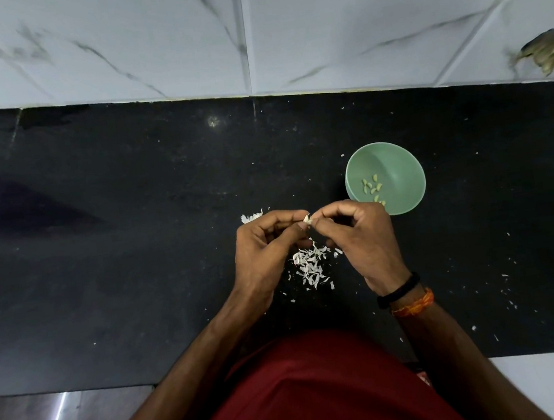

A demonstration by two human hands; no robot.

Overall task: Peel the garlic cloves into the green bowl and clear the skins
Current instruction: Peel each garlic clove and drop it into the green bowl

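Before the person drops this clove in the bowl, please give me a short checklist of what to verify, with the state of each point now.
1. Small pale garlic clove pinched between left hand and right hand: ok.
2. Clove fully free of skin: cannot tell, it is mostly hidden by fingertips.
3. Round light green plastic bowl upright on the black stone counter, beside the right hand: ok.
4. Bowl holds only peeled cloves, no skins visible: ok.
5. White papery skins cleared: not ok, a pile lies under the hands and bits are scattered around.
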